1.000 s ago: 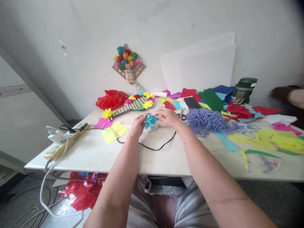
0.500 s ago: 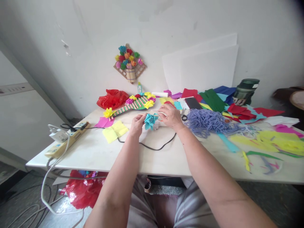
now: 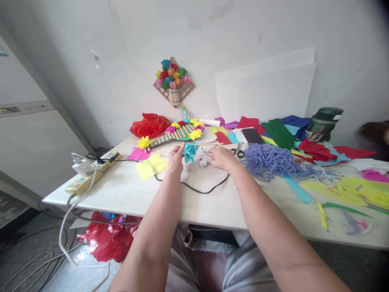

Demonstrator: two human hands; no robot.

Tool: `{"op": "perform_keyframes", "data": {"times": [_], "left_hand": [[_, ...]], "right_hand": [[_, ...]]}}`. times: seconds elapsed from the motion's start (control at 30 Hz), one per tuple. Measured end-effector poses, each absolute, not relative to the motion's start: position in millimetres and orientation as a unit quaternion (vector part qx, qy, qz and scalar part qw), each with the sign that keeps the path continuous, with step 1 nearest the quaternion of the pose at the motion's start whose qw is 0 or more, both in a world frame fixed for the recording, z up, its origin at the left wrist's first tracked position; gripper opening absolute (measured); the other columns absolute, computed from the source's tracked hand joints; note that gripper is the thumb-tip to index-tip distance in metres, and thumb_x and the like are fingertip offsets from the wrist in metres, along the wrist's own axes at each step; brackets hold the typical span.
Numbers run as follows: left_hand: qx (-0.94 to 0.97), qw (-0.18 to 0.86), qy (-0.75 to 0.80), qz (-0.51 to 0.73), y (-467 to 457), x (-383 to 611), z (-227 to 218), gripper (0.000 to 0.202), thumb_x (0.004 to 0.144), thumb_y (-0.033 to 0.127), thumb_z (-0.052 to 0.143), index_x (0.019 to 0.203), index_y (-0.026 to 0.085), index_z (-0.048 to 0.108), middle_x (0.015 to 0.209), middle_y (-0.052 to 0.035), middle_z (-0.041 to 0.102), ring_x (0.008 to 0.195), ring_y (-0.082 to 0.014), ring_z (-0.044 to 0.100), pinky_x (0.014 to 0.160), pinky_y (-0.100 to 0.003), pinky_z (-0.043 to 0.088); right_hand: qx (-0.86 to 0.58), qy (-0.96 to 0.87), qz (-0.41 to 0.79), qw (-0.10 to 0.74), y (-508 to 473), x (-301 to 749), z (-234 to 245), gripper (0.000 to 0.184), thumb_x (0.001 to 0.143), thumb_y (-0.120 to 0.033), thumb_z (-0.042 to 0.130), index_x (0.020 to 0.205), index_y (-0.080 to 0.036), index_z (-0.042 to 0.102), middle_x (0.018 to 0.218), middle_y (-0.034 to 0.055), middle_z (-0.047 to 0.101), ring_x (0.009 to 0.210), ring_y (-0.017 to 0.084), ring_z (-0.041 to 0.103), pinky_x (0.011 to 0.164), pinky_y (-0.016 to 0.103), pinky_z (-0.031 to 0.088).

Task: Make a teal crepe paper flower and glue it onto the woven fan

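My left hand is closed in a pinch at the left side of a blue paper flower, holding it just above the table. A thin wooden stick reaches from the flower toward the right. My right hand has its fingers curled at a small white glue gun with a bit of orange, partly hidden by the fingers. Behind the hands lies a green, guitar-shaped board with striped sticks and yellow, pink, red and blue paper flowers.
Scissors and purple yarn lie right of my right hand, with a phone behind. Coloured paper and a dark bottle stand farther right. A black cord loops in front; a power strip sits left.
My right hand has left the flower and stick and moved down and right onto the glue gun. My left hand still holds the flower. The view has turned slightly left.
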State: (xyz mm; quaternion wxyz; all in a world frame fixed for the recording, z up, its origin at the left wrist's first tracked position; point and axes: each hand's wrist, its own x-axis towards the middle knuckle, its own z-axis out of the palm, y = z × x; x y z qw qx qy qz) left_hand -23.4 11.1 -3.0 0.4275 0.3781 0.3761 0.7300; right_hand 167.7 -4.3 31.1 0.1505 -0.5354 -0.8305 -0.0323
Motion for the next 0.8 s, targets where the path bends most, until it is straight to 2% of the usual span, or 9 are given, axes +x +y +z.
{"op": "perform_keyframes", "data": {"times": [0.07, 0.17, 0.37, 0.5, 0.67, 0.8], "left_hand": [[0.372, 0.435, 0.368, 0.732, 11.9, -24.0, -3.5, 0.040, 0.059, 0.050, 0.080, 0.062, 0.015, 0.061, 0.057, 0.0019, 0.058, 0.050, -0.0077, 0.051, 0.051, -0.021, 0.037], [0.363, 0.452, 0.357, 0.733, 11.8, -23.6, -3.6, 0.039, 0.060, 0.049, 0.080, 0.065, 0.015, 0.061, 0.058, 0.0020, 0.058, 0.050, -0.0078, 0.052, 0.052, -0.021, 0.039], [0.347, 0.490, 0.318, 0.734, 8.1, -19.8, -0.9, 0.037, 0.058, 0.043, 0.083, 0.066, 0.015, 0.062, 0.058, 0.0029, 0.059, 0.051, -0.0079, 0.054, 0.053, -0.021, 0.041], [0.330, 0.505, 0.303, 0.737, 4.7, -17.9, 3.0, 0.035, 0.058, 0.040, 0.084, 0.065, 0.014, 0.061, 0.057, 0.0023, 0.060, 0.050, -0.0084, 0.054, 0.054, -0.022, 0.044], [0.336, 0.517, 0.305, 0.726, 1.9, -16.8, 6.3, 0.034, 0.061, 0.040, 0.082, 0.063, 0.013, 0.061, 0.055, 0.0010, 0.059, 0.048, -0.0095, 0.055, 0.053, -0.023, 0.045], [0.332, 0.518, 0.306, 0.726, 3.0, -16.7, 5.5, 0.035, 0.060, 0.040, 0.083, 0.061, 0.013, 0.060, 0.055, 0.0001, 0.061, 0.049, -0.0100, 0.056, 0.052, -0.023, 0.046]], "right_hand": [[-0.547, -0.830, -0.014, 0.105, -3.2, 166.1, 26.8, 0.047, 0.076, -0.023, 0.055, 0.123, -0.021, 0.061, 0.119, 0.0131, 0.060, 0.109, 0.029, 0.058, 0.085, 0.034, 0.045], [-0.570, -0.818, 0.000, 0.076, -2.5, 162.1, 19.7, 0.054, 0.076, -0.017, 0.053, 0.129, -0.019, 0.056, 0.122, 0.0160, 0.055, 0.108, 0.030, 0.058, 0.086, 0.036, 0.046], [-0.610, -0.788, -0.026, 0.084, 0.8, 158.1, 10.2, 0.047, 0.078, -0.019, 0.055, 0.125, -0.014, 0.058, 0.120, 0.0196, 0.052, 0.110, 0.031, 0.056, 0.091, 0.038, 0.044], [-0.632, -0.769, -0.043, 0.087, 4.2, 160.2, 9.7, 0.043, 0.078, -0.021, 0.057, 0.120, -0.014, 0.061, 0.118, 0.0202, 0.057, 0.110, 0.030, 0.057, 0.090, 0.037, 0.044], [-0.686, -0.711, -0.020, 0.154, 8.8, 173.5, 13.1, 0.029, 0.082, -0.025, 0.055, 0.106, -0.017, 0.068, 0.105, 0.0164, 0.068, 0.099, 0.027, 0.064, 0.080, 0.034, 0.047], [-0.721, -0.625, 0.027, 0.297, 21.1, 196.6, 13.5, 0.031, 0.081, -0.038, 0.056, 0.102, -0.020, 0.069, 0.093, 0.0125, 0.071, 0.089, 0.026, 0.066, 0.072, 0.033, 0.048]]}}
